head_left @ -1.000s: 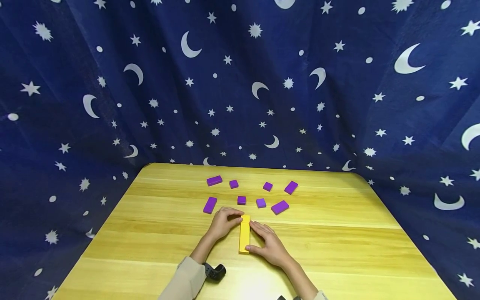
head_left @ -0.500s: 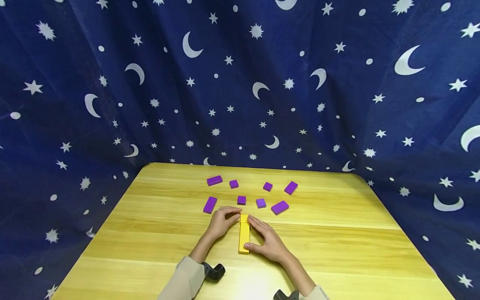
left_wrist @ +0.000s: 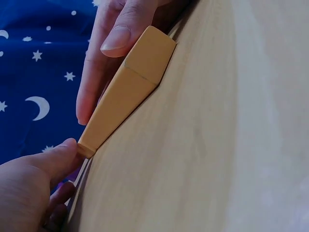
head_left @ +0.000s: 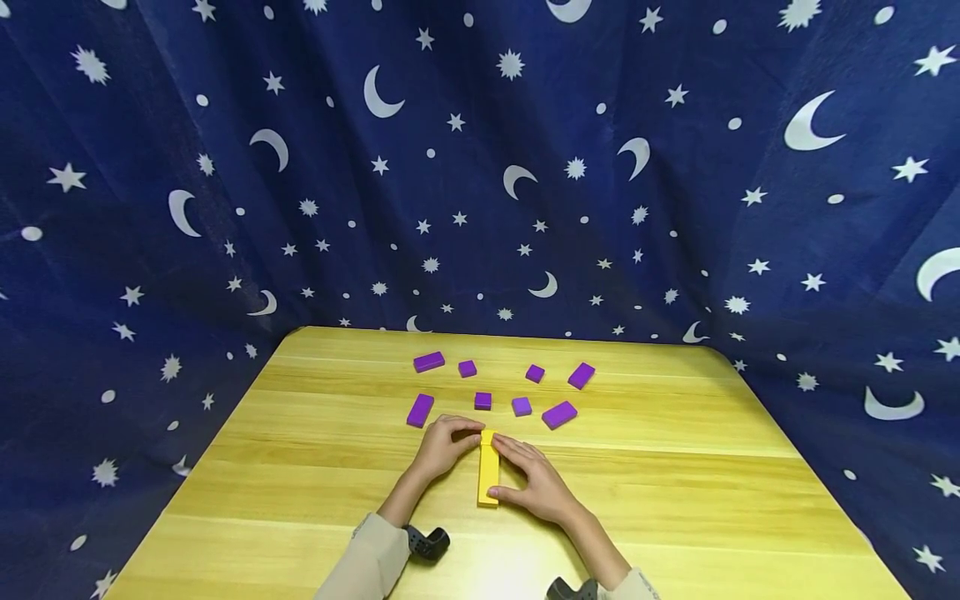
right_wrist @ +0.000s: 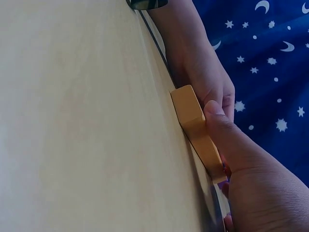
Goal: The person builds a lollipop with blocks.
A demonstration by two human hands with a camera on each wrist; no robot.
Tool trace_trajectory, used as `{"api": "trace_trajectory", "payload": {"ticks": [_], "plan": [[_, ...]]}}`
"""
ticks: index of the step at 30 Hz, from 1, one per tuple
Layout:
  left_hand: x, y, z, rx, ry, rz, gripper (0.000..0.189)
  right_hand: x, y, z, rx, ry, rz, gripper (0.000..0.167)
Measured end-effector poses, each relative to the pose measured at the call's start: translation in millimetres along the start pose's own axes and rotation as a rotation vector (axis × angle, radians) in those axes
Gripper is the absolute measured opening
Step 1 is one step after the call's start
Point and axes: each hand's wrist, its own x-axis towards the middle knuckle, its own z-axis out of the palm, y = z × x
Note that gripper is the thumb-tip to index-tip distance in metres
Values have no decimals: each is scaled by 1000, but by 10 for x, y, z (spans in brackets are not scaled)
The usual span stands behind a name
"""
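A long yellow block [head_left: 488,477] stands on the table, pointing away from me, with a small yellow block [head_left: 487,437] at its far end. My left hand [head_left: 441,448] holds the small block with curved thumb and index finger at its left and far side. Along the right side lies my right hand [head_left: 542,483], its thumb on the long block near the close end and its fingertips at the small block. In the left wrist view the left thumb [left_wrist: 63,150] touches the far end. From the right wrist view, the right thumb [right_wrist: 217,113] meets the long block's side.
Purple blocks lie spread beyond the hands: oblong ones such as the purple block [head_left: 559,415] and small ones such as the purple cube [head_left: 483,402]. The wooden table [head_left: 300,467] ends at a dark blue star-and-moon cloth [head_left: 480,167]. Black devices [head_left: 429,543] sit on both wrists.
My right fingertips have shifted slightly left onto the small yellow block, and the right thumb has moved a little up the long block. The purple blocks stay where they were.
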Motion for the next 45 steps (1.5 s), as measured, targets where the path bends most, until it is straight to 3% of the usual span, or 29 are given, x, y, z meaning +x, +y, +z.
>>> {"api": "trace_trajectory", "payload": {"ticks": [25, 35, 39, 41, 45], "plan": [[-6, -39, 22, 58, 24, 20, 19, 23, 30, 24, -10, -4, -25, 76], [4, -40, 32, 15, 28, -12, 20, 22, 33, 10, -8, -8, -27, 75], [15, 2, -46, -45, 127, -12, 22, 20, 14, 3, 11, -20, -11, 75], [23, 22, -135, -68, 227, -9, 22, 21, 5, 1, 14, -23, -7, 75], [8, -42, -351, 20, 461, -39, 24, 20, -1, -3, 13, -25, -9, 75]]}}
